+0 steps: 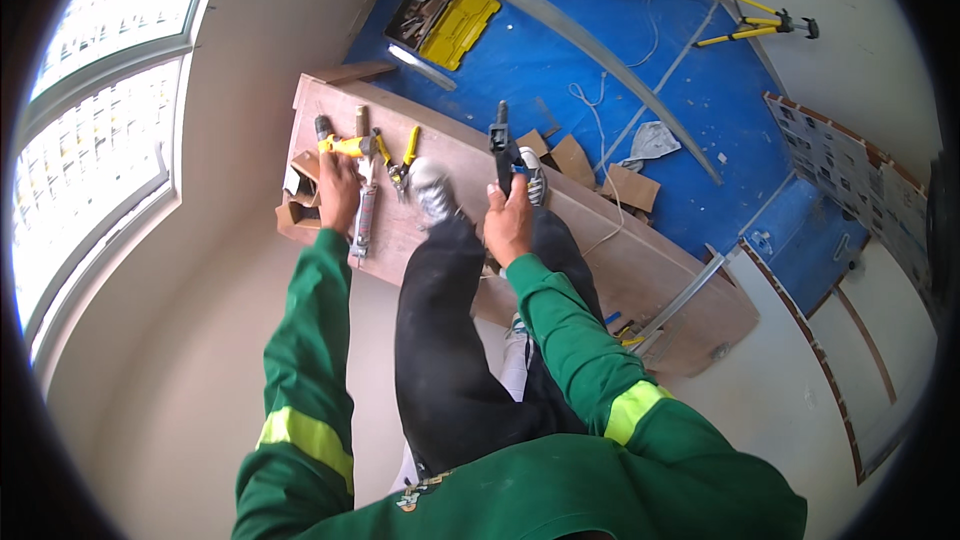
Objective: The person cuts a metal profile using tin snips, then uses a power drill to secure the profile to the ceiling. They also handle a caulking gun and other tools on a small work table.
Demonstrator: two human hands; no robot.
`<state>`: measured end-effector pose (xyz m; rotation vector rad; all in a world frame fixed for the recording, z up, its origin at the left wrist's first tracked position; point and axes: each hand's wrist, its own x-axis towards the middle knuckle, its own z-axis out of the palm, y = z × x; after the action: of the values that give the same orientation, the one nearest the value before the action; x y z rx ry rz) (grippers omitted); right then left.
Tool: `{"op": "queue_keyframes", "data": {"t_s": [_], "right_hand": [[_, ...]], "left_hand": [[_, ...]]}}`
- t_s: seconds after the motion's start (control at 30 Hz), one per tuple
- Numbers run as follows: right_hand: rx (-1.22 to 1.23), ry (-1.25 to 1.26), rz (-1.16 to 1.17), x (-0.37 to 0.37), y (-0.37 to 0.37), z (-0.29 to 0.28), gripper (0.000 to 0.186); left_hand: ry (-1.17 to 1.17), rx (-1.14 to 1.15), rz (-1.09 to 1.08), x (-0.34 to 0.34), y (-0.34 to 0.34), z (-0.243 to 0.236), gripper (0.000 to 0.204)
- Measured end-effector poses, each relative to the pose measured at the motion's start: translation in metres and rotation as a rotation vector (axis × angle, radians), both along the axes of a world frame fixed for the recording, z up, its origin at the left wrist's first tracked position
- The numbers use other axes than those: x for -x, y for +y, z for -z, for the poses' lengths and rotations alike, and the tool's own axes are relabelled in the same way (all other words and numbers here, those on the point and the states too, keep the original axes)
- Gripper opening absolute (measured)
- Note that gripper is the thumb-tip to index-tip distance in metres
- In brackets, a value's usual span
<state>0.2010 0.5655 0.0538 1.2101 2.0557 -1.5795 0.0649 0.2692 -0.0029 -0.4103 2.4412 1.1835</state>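
Observation:
My left hand [340, 190] closes on a yellow and black cordless drill [348, 146], low over the left end of a long wooden board surface [400, 252]. In my right hand [508, 222] is a dark, drill-shaped power tool [502, 143], its narrow tip pointing away from me. Beside my left hand lies a sealant tube [364, 220] with a pale body. Yellow-handled pliers or snips [402, 168] rest a little to its right. An open cardboard box [300, 190] sits just left of my left hand.
My feet are on or over the wooden surface; one shoe [434, 190] is blurred. Beyond lie a yellow toolbox lid [458, 26], cardboard pieces [575, 160], a white cable [598, 130] and a yellow tripod [750, 25] on blue floor covering [560, 50]. A long metal strip [570, 30] crosses above.

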Motion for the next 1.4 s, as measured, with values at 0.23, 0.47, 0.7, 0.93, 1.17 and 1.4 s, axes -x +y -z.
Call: {"op": "queue_keyframes", "data": {"t_s": [0.23, 0.47, 0.7, 0.93, 1.17, 1.4], "right_hand": [[-0.084, 0.171, 0.026, 0.022, 0.025, -0.027, 0.036], [0.000, 0.091, -0.082, 0.001, 0.142, -0.041, 0.030], [-0.466, 0.002, -0.102, 0.012, 0.230, -0.022, 0.030], [-0.618, 0.119, -0.031, 0.040, 0.251, -0.011, 0.029], [-0.519, 0.199, 0.218, 0.061, 0.220, -0.034, 0.025], [-0.514, 0.388, 0.237, 0.113, 0.237, -0.024, 0.029]], "left_hand": [[0.041, 0.198, 0.239, 0.052, 0.011, 0.109, 0.012], [0.134, 0.170, 0.289, 0.144, -0.037, 0.241, 0.020], [0.089, 0.425, 0.395, 0.178, -0.100, 0.308, 0.022], [0.339, 0.511, 0.297, 0.178, -0.077, 0.333, 0.018], [0.421, 0.564, 0.688, 0.192, -0.073, 0.318, 0.018], [0.349, 0.574, 0.621, 0.193, -0.076, 0.318, 0.023]]}}
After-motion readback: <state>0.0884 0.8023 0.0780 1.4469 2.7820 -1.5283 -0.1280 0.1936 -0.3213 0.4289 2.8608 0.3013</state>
